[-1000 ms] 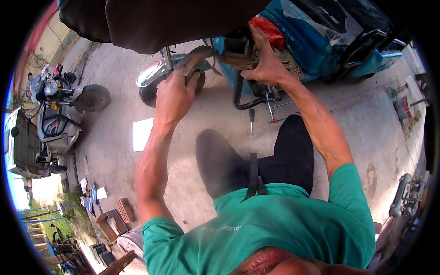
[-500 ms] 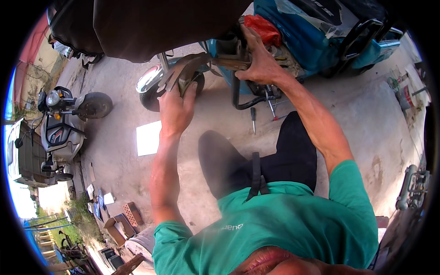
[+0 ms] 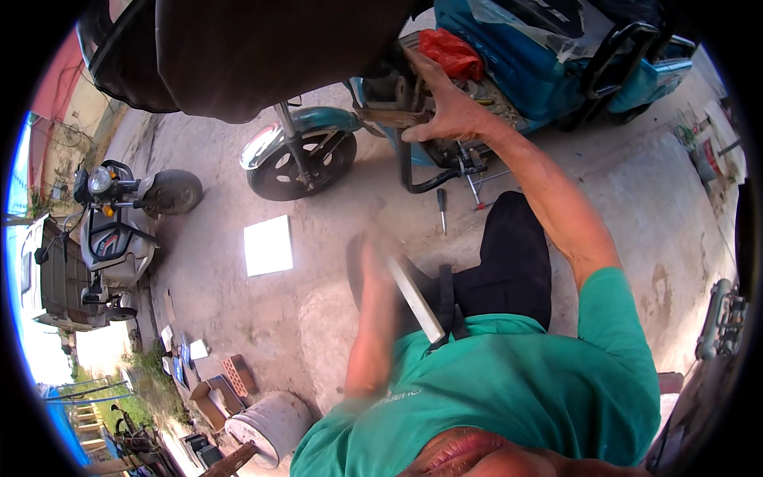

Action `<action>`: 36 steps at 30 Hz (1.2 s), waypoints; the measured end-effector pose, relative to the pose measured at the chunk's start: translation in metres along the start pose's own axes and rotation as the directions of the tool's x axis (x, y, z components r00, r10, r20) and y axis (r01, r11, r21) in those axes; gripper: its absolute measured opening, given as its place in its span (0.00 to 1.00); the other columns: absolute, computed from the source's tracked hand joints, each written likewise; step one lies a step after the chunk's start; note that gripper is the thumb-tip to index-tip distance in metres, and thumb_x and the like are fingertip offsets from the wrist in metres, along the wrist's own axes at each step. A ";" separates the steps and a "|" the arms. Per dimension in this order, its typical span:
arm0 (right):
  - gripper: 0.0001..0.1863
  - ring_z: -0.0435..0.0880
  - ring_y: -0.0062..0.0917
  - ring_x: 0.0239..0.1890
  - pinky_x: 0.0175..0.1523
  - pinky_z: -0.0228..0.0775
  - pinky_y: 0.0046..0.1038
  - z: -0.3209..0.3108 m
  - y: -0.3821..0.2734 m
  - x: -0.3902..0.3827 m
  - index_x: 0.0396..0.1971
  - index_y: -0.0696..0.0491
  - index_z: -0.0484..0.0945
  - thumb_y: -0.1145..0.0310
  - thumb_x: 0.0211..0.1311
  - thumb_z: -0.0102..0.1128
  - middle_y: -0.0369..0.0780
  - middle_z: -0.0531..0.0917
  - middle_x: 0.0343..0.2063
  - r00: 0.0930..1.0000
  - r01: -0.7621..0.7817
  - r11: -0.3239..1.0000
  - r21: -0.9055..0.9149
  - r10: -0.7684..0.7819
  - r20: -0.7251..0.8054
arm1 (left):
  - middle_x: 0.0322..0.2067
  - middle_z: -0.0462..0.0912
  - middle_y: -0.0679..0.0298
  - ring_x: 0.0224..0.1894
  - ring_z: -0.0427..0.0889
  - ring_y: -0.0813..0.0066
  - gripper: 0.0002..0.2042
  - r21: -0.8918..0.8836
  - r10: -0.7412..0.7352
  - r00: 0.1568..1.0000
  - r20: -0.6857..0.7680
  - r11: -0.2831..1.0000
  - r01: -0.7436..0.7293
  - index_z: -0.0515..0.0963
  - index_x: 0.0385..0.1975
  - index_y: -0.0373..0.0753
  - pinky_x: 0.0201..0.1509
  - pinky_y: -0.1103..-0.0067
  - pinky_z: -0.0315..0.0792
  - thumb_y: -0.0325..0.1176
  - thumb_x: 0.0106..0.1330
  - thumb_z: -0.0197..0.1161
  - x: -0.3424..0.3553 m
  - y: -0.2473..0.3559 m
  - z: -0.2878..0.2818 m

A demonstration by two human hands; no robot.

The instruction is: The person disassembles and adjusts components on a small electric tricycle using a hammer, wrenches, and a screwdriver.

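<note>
My left hand (image 3: 372, 258) is in front of my left knee, smeared by motion, its fingers closed on a long pale bar-like thing (image 3: 417, 302). That bar slants down toward my waist; its upper end is too blurred to make out. Farther forward, my right hand (image 3: 457, 115) rests against the brown metal front frame (image 3: 396, 118) of a blue three-wheeler (image 3: 509, 60). Its thumb and fingers are spread wide, the thumb low on the frame and the fingertips higher up. The front wheel (image 3: 306, 167), under a chrome-and-blue mudguard, stands left of the frame.
A screwdriver (image 3: 441, 208) lies on the concrete near my right knee, with a white square sheet (image 3: 268, 246) to the left. A red plastic bag (image 3: 451, 54) sits on the vehicle. A dark cover (image 3: 262, 56) hangs overhead. Beyond stand a grey scooter (image 3: 119, 230) and a white bucket (image 3: 274, 425).
My left hand has drawn back from the front wheel toward my lap, taking the held thing with it. The mudguard is now uncovered. My right hand stays on the frame.
</note>
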State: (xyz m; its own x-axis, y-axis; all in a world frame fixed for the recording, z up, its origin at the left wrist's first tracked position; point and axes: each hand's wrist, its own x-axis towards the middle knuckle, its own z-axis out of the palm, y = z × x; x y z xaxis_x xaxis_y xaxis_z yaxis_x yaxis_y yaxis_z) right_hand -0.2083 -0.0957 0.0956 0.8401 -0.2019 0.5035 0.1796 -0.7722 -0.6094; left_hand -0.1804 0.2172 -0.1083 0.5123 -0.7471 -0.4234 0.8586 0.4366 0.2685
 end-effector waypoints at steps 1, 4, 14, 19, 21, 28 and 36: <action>0.76 0.46 0.46 0.81 0.82 0.46 0.47 -0.006 -0.002 0.001 0.80 0.44 0.39 0.41 0.35 0.84 0.50 0.47 0.78 0.999 0.009 0.999 0.048 -0.011 0.042 | 0.21 0.69 0.72 0.17 0.65 0.83 0.17 -0.062 -0.058 0.996 0.067 0.996 0.062 0.74 0.39 0.41 0.21 0.81 0.62 0.49 0.80 0.52 0.001 -0.006 -0.010; 0.75 0.48 0.45 0.80 0.82 0.46 0.46 -0.007 -0.001 0.005 0.80 0.45 0.41 0.37 0.38 0.83 0.49 0.49 0.78 0.998 -0.028 1.000 0.000 0.028 0.055 | 0.19 0.68 0.73 0.17 0.63 0.83 0.19 -0.003 -0.057 0.993 0.108 0.998 0.058 0.74 0.38 0.42 0.21 0.82 0.59 0.53 0.80 0.51 -0.003 -0.028 0.001; 0.75 0.55 0.46 0.79 0.81 0.50 0.45 -0.011 0.000 0.008 0.80 0.46 0.43 0.31 0.37 0.78 0.51 0.54 0.77 0.994 -0.070 0.995 -0.076 0.076 0.078 | 0.16 0.65 0.69 0.14 0.63 0.75 0.25 0.119 -0.009 0.995 0.103 0.993 -0.003 0.70 0.38 0.44 0.21 0.75 0.62 0.62 0.78 0.46 0.012 -0.032 0.123; 0.74 0.54 0.45 0.79 0.81 0.49 0.45 -0.012 -0.001 0.011 0.80 0.47 0.43 0.32 0.38 0.78 0.51 0.54 0.77 0.998 -0.015 0.999 -0.048 0.018 0.068 | 0.16 0.62 0.73 0.15 0.58 0.78 0.24 -0.019 -0.011 1.000 0.015 1.000 0.012 0.72 0.34 0.46 0.20 0.78 0.55 0.61 0.79 0.44 0.017 -0.048 0.125; 0.74 0.54 0.45 0.79 0.82 0.48 0.44 -0.009 -0.003 0.009 0.80 0.48 0.43 0.33 0.39 0.78 0.51 0.54 0.77 0.997 -0.028 0.998 -0.054 0.032 0.072 | 0.16 0.61 0.74 0.14 0.58 0.78 0.24 -0.004 -0.012 0.994 0.111 1.000 0.013 0.72 0.33 0.47 0.20 0.79 0.55 0.62 0.79 0.44 0.023 -0.046 0.156; 0.73 0.53 0.43 0.79 0.82 0.47 0.43 -0.011 -0.005 0.010 0.80 0.50 0.43 0.36 0.39 0.80 0.52 0.54 0.77 0.996 -0.026 0.996 -0.081 0.032 0.079 | 0.16 0.62 0.73 0.14 0.58 0.79 0.25 0.032 -0.034 0.972 0.233 0.999 0.027 0.73 0.33 0.48 0.19 0.79 0.54 0.64 0.78 0.44 0.034 -0.049 0.129; 0.72 0.53 0.42 0.79 0.82 0.46 0.41 -0.008 -0.004 0.009 0.80 0.50 0.44 0.38 0.40 0.81 0.51 0.54 0.77 0.999 -0.011 1.000 -0.017 0.012 0.048 | 0.16 0.63 0.71 0.14 0.59 0.77 0.24 0.089 -0.027 0.943 0.330 0.996 -0.003 0.72 0.35 0.47 0.19 0.78 0.55 0.60 0.80 0.41 0.030 -0.045 0.160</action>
State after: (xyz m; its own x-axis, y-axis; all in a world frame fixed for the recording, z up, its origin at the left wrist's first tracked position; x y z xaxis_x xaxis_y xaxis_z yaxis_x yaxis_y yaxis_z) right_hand -0.2053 -0.0989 0.1075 0.8659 -0.1817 0.4662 0.1617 -0.7801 -0.6044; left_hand -0.2060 0.0946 0.0058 0.4552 -0.8821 -0.1207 0.8523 0.3925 0.3456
